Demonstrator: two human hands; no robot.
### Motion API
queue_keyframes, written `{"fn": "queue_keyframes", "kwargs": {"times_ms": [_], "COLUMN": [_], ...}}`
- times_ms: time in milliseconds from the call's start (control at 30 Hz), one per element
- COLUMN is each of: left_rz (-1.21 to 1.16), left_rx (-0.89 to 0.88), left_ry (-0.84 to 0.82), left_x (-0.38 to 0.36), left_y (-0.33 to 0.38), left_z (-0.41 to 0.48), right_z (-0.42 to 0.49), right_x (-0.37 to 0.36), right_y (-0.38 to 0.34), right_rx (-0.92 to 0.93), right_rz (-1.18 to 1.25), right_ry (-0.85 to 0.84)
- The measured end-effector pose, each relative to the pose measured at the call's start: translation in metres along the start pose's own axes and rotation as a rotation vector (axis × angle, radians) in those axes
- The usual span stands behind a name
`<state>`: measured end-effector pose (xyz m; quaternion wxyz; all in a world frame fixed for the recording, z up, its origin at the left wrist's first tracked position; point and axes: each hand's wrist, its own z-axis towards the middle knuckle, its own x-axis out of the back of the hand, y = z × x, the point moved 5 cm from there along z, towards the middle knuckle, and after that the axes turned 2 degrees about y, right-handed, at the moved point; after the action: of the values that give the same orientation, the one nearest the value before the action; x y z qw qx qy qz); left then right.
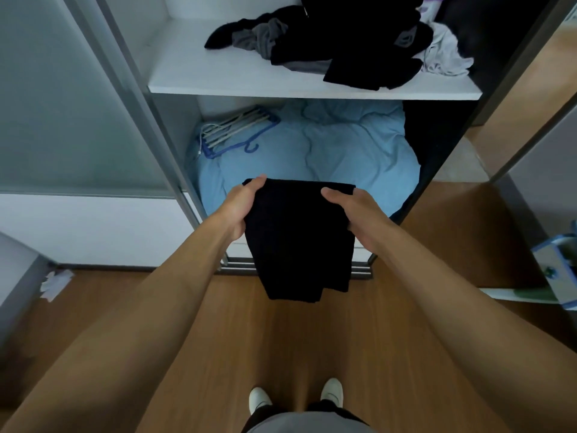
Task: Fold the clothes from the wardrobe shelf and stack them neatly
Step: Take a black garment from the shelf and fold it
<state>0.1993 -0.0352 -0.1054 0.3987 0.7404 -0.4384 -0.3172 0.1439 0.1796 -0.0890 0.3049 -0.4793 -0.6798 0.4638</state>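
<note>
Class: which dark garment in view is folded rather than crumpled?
The black garment gripped by the left hand and right hand; the other clothes lie crumpled on the white shelf.

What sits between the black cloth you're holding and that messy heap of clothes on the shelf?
Head view: between black cloth and heap lies crumpled light-blue bedding in the lower compartment, then the bare front of the white shelf.

Bare shelf [193,73] left of clothes heap [337,42]
</note>
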Motion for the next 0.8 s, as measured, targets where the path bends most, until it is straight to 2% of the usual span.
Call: {"fn": "queue_keyframes", "kwargs": {"times_ms": [100,167,400,567,700,800], "left_rz": [-0.062,-0.065,0.151,0.149,0.179,0.375], "left_rx": [0.008,-0.023,-0.164,-0.157,-0.17,-0.182], "left_ry": [-0.168,-0.191,0.061,0.198,0.239,0.252], "left_x": [0.0,0.002,0.006,0.012,0.015,0.021], "left_y": [0.003,0.003,0.017,0.022,0.024,0.027], "left_z": [-0.003,-0.003,0.003,0.01,0.014,0.018], "right_z": [0.003,0.006,0.014,0.019,0.021,0.021], "right_x": [0.009,0.013,0.009,0.008,0.007,0.004], "right_y": [-0.007,-0.009,-0.01,-0.011,-0.01,-0.015], "right_rx": [0.013,0.012,-0.005,-0.024,-0.043,0.008], "right_rz": [-0.074,-0.105,-0.166,-0.126,-0.133,-0.193], "right_ry": [0.043,0.06,0.138,0.193,0.206,0.176]}}
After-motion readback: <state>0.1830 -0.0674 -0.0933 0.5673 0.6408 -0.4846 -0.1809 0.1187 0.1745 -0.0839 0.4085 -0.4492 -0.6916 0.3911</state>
